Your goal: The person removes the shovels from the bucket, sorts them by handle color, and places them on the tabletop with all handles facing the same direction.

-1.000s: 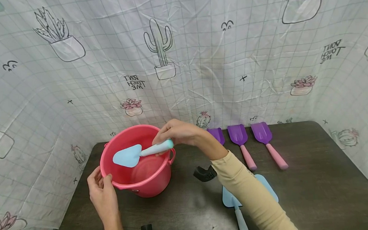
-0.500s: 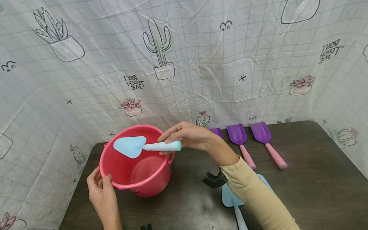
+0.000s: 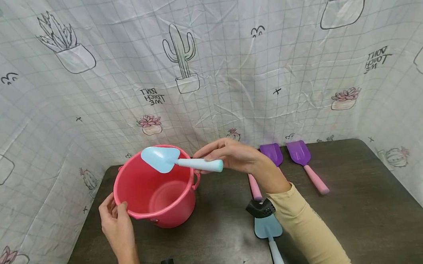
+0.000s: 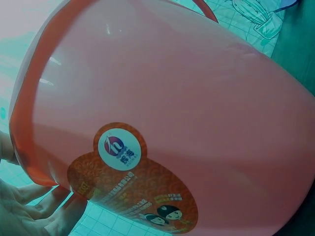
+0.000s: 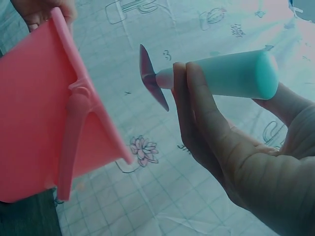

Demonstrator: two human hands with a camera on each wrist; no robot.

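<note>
A pink bucket stands on the left of the table, its mouth tipped toward me, with nothing showing inside. My left hand grips its front left rim, thumb over the edge and fingers outside. The left wrist view is filled by the bucket's wall and an orange label. Above the bucket's right rim, my right hand holds a light blue hand trowel by its handle, the blade pointing left over the mouth. In the right wrist view the fingers curl round the pale handle.
Purple scoops with pink handles lie at the back right, one purple scoop outermost and another scoop partly behind my right arm. Near the front lies a light blue shovel. A patterned cloth hangs behind the table.
My right hand has moved right and slightly up with the trowel, lifting the blade from within the bucket's mouth toward its back rim. My left hand has kept its grip on the rim.
</note>
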